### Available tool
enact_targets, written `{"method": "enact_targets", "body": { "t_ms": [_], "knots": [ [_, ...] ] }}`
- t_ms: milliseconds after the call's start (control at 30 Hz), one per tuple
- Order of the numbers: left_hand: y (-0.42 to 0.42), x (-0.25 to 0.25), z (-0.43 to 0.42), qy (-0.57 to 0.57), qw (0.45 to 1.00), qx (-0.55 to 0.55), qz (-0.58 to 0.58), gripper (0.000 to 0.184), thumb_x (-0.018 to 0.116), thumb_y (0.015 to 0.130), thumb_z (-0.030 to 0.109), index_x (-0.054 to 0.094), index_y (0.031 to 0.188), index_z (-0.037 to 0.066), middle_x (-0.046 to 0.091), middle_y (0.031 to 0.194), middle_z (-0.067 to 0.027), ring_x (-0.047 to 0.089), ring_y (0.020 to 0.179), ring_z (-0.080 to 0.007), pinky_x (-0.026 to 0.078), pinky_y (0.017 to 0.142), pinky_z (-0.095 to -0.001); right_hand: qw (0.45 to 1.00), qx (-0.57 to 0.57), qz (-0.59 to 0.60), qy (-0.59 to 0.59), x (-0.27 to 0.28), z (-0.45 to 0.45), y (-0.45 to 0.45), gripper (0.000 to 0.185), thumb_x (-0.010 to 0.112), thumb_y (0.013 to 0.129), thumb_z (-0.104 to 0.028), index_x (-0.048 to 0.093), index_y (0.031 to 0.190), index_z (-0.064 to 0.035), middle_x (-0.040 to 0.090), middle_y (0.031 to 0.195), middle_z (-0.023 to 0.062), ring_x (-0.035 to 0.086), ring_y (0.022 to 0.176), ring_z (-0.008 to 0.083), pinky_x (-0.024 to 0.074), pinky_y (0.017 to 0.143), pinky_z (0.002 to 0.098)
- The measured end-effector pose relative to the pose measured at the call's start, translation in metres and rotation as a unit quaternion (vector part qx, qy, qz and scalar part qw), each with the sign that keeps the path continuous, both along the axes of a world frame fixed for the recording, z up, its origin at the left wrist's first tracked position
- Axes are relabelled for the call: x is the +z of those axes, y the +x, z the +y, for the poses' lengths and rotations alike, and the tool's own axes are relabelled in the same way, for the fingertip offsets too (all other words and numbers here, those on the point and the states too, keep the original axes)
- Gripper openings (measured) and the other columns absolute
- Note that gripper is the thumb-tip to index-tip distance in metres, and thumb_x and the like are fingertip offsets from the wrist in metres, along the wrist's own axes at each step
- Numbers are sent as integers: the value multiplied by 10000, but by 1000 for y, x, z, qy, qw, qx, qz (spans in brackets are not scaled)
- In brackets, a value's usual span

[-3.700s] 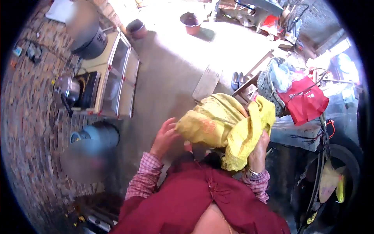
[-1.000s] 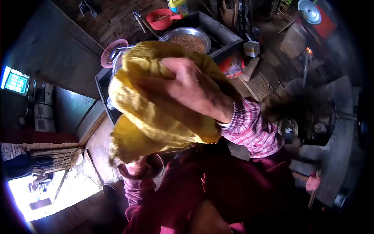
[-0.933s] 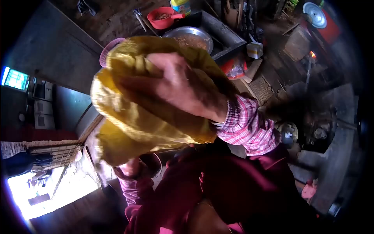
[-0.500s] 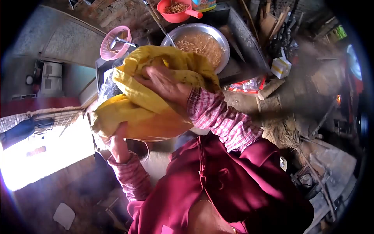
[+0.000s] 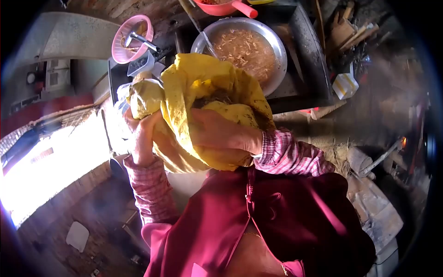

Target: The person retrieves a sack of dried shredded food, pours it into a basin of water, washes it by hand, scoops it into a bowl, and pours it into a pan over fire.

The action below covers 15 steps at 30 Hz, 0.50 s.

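A crumpled yellow sack is held up in front of my chest, its mouth facing up. Dark, crumbly-looking stuff shows in the opening, too shaded to name. My left hand is closed round a bunched end of the sack on its left side. My right hand grips the fabric near the mouth, with its fingertips partly hidden in the folds. Just beyond the sack, a metal basin holds brownish liquid with pale shreds floating in it.
The basin stands on a dark metal-topped stove or counter. A pink basket with a metal-headed utensil lies at the left, near a small clear container. A red long-handled scoop is at the back. Firewood leans at the right.
The sack's mouth has turned up and opened, showing dark contents. My left hand has risen with its end of the sack; my right hand has moved lower and to the right.
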<state>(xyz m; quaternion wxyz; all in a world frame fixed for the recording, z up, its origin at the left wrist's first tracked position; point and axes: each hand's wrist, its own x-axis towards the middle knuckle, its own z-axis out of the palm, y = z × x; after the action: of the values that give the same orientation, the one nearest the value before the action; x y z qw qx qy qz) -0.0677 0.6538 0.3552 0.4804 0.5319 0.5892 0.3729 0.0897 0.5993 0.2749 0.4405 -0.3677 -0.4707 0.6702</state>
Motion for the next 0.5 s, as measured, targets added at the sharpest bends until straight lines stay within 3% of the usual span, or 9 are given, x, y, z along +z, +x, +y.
{"method": "enact_targets", "body": {
  "t_ms": [33, 100, 133, 267, 300, 367, 400, 467, 500],
  "knots": [
    [2, -2, 6, -25, 999, 0, -39, 287, 667, 707, 59, 659, 988, 1, 670, 898, -44, 625, 790, -134, 486, 720, -259, 1000, -1, 17, 16, -1, 3, 1, 418, 709, 752, -366, 596, 907, 5, 621, 759, 165, 614, 671, 203, 486, 605, 346],
    [11, -8, 19, -18, 999, -47, 15, 312, 635, 709, 9, 630, 1019, -19, 664, 905, -57, 615, 787, -133, 492, 719, -262, 969, 20, -170, 179, -4, 16, 1, 333, 638, 818, -225, 576, 1084, -34, 634, 930, 168, 631, 873, 328, 508, 753, 365],
    [8, -9, 23, 5, 997, -80, 8, 325, 661, 708, 23, 621, 1028, -20, 662, 914, -60, 612, 808, -137, 490, 739, -270, 943, 0, -239, 233, -22, 26, -16, 336, 663, 796, -233, 577, 1053, -35, 629, 867, 155, 633, 818, 327, 518, 684, 368],
    [-10, -3, 27, -32, 988, -150, 36, 492, 774, 692, 145, 572, 1107, -23, 641, 961, -67, 596, 890, -150, 471, 823, -297, 979, -68, -112, 157, -22, 41, 4, 216, 659, 769, -79, 644, 981, -47, 652, 869, 135, 645, 794, 251, 523, 701, 336],
    [-18, -10, 18, -28, 992, -122, -31, 680, 833, 658, 298, 526, 1175, -20, 603, 1046, -83, 563, 988, -176, 434, 901, -327, 979, -62, -106, 160, -23, 41, 10, 201, 651, 767, -54, 650, 968, -38, 654, 883, 133, 643, 798, 251, 523, 712, 335],
    [-42, -19, 0, 69, 983, -140, 93, 756, 840, 641, 363, 503, 1208, -8, 561, 1119, -108, 531, 1059, -220, 407, 944, -366, 974, -56, -126, 182, -28, 41, 14, 184, 636, 768, -20, 657, 951, -24, 655, 908, 132, 641, 809, 255, 521, 732, 334],
    [-61, -26, -14, 50, 964, -150, 213, 774, 832, 641, 403, 500, 1217, 5, 526, 1169, -133, 501, 1108, -256, 384, 968, -392, 966, -55, -154, 201, -33, 39, 14, 180, 630, 771, -11, 658, 949, -17, 653, 919, 134, 640, 817, 259, 520, 742, 335],
    [-82, -55, -53, 68, 952, -115, 276, 814, 822, 641, 435, 480, 1238, -2, 515, 1167, -171, 510, 1091, -317, 391, 962, -416, 968, -25, -183, 172, -26, 39, 18, 173, 628, 774, -12, 660, 944, -16, 649, 951, 133, 638, 840, 261, 517, 757, 338],
    [-88, -63, -69, 72, 931, -94, 346, 810, 817, 650, 430, 480, 1245, -4, 514, 1170, -180, 507, 1096, -332, 394, 966, -421, 952, -25, -206, 224, -23, 39, 19, 167, 628, 776, -14, 660, 940, -17, 648, 949, 135, 638, 827, 263, 517, 752, 338]
  ]
}}
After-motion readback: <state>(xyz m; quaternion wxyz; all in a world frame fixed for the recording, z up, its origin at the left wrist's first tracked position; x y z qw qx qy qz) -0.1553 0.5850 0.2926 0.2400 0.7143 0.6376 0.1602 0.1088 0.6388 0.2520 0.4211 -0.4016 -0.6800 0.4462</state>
